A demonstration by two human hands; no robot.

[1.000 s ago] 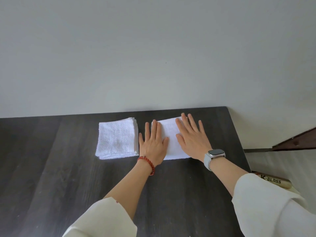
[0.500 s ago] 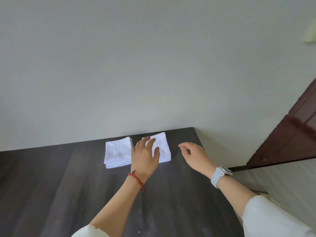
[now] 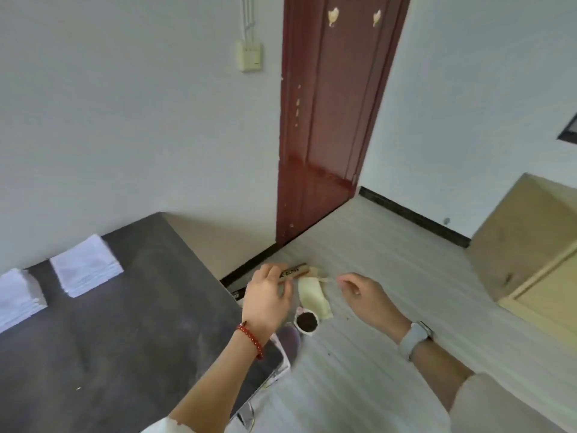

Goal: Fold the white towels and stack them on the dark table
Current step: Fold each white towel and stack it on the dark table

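We have turned away from the dark desk (image 3: 131,332), which now fills the lower left of our view, with the red-brown door (image 3: 324,120) and pale floor (image 3: 390,276) ahead. Both folded white towels sit at the desk's far left: the nearer folded towel (image 3: 86,270) and, just beside it but apart, the second folded towel (image 3: 17,296) cut by the frame edge. They lie well to the left of both hands, so the left hand (image 3: 267,300) is the nearer one; it hangs past the desk's right edge, fingers loosely curled, holding nothing. The right hand (image 3: 367,296) floats farther right over the floor, also relaxed and empty. Beneath them on the floor lie a cardboard tube (image 3: 295,271), a pale cloth (image 3: 312,296) and a small cup (image 3: 307,322).

A second ago both palms pressed flat on the right-hand towel; since then they have lifted off and swung right with our gaze. We judge another towel is being sought; none shows here.
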